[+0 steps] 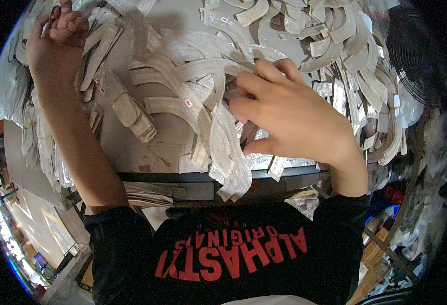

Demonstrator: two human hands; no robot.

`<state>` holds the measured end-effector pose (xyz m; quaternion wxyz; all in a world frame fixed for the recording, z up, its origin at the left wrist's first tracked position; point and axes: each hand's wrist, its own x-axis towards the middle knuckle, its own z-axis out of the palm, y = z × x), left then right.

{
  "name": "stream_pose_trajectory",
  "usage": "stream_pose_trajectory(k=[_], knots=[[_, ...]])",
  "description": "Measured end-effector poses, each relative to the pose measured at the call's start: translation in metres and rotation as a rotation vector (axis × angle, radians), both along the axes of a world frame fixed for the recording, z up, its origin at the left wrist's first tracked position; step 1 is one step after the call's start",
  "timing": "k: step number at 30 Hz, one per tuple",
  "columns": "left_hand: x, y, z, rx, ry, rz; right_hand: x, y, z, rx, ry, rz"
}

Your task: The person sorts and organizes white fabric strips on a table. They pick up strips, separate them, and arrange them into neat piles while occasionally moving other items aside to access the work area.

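Observation:
My right hand (289, 117) is over a loose pile of long, curved, pale beige ribbed strips (223, 147) at the table's front middle. Its fingers are bent and spread, and the thumb stands apart from them; the fingertips rest at the strips. Some strips have small red arrow marks, and a few hang over the front edge. At the far left my left hand (63, 30) is raised, most of its fingers curled in; whether it holds anything is hidden. Close to it lie folded strips (101, 51). A banded bundle of strips (127, 109) lies between my arms.
More curved strips (355, 56) are heaped at the far right, some hanging over that side. A wire-guarded fan (411, 56) stands beyond them. Flat folded pieces (152, 193) are under the dark table edge (172, 177). Clear plastic bags (10, 96) are at the left.

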<state>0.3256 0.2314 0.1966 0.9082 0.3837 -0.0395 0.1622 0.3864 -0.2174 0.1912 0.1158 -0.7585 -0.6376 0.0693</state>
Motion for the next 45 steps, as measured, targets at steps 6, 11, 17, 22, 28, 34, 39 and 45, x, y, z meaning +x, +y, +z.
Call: stream_pose_trajectory(k=[6,11,17,22,28,34,39,45], knots=[[0.001,0.004,0.001,0.06,-0.015,-0.143,-0.002,0.013,-0.011,0.13,0.023,0.064],[0.002,-0.007,0.004,0.132,0.084,0.186,-0.007,0.018,-0.015,0.149,0.045,0.093],[0.003,-0.003,-0.003,0.123,-0.046,0.037,0.0,0.01,-0.014,0.196,0.031,0.066],[-0.001,0.011,-0.006,0.125,-0.042,0.033,0.043,-0.016,0.02,0.228,0.013,-0.084],[-0.004,0.062,0.004,-0.62,0.131,-0.149,0.064,-0.056,0.063,0.005,0.141,-0.334],[0.002,0.045,-0.011,0.18,0.068,0.091,0.083,-0.062,0.019,0.059,0.076,-0.355],[0.002,0.037,-0.008,0.183,0.045,0.071,0.07,-0.043,0.003,-0.036,0.013,-0.378],[0.0,0.014,-0.001,0.177,0.056,0.086,0.073,-0.039,-0.003,-0.022,0.036,-0.331]])
